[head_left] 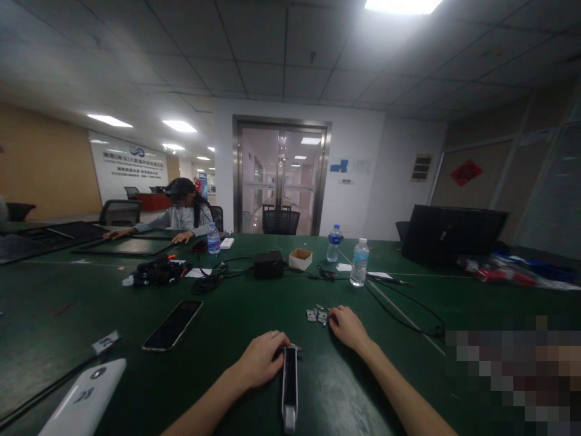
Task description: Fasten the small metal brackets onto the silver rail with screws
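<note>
My left hand (262, 361) rests on the table with its fingers bent round the far end of a long, slim white device with a black top (289, 380). A small metal piece (296, 347) sticks out at that end, by my fingertips. To the right, my right hand (348, 327) has its fingers curled down beside a small group of silvery metal parts (316, 316) that look like hinges with loose bits. Its fingertips touch the edge of the group; whether they pinch a piece is hidden.
A phone (173, 326) and a white numbered case (84, 396) lie left. Beyond are a black box (269, 265), an open small box (300, 259), cables, water bottles (360, 263) and a black monitor-like object (454, 233). Another person (184, 209) sits across, hands on a dark panel.
</note>
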`<state>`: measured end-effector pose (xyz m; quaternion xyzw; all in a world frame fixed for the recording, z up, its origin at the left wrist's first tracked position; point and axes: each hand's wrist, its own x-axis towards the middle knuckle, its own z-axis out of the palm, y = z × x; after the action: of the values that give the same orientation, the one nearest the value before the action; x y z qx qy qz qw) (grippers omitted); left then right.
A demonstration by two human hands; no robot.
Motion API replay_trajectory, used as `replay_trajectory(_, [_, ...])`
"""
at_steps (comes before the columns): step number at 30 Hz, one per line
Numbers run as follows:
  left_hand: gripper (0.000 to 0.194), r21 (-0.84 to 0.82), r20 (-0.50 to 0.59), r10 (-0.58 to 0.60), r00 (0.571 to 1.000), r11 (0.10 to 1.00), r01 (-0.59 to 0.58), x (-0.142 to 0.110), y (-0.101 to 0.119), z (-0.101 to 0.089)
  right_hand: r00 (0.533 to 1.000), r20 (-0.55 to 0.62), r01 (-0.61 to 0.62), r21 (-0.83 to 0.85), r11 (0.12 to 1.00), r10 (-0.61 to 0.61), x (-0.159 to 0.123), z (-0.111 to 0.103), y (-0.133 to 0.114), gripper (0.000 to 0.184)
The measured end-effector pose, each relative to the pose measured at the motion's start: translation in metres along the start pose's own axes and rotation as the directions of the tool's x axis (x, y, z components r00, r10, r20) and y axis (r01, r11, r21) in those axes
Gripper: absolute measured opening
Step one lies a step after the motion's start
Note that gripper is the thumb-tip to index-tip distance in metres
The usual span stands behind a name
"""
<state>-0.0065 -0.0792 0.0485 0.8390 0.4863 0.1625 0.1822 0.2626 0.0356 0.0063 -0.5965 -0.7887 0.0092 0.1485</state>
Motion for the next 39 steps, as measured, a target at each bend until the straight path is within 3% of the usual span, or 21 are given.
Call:
replay_trajectory(27, [0.019, -0.002, 0.0, -0.002, 1.0, 1.0, 0.002, 0.001, -0.001, 0.001, 0.999, 0.037, -0.01, -0.188, 0.982, 0.017, -0.001, -0.009, -0.014, 0.025])
replay_trajectory(39, [0.02, -0.023, 0.013, -0.001, 1.0, 1.0, 0.001, 0.001, -0.004, 0.002, 0.996, 0.071, -0.045, -0.082, 0.996, 0.051, 0.003, -0.006, -0.004, 0.02])
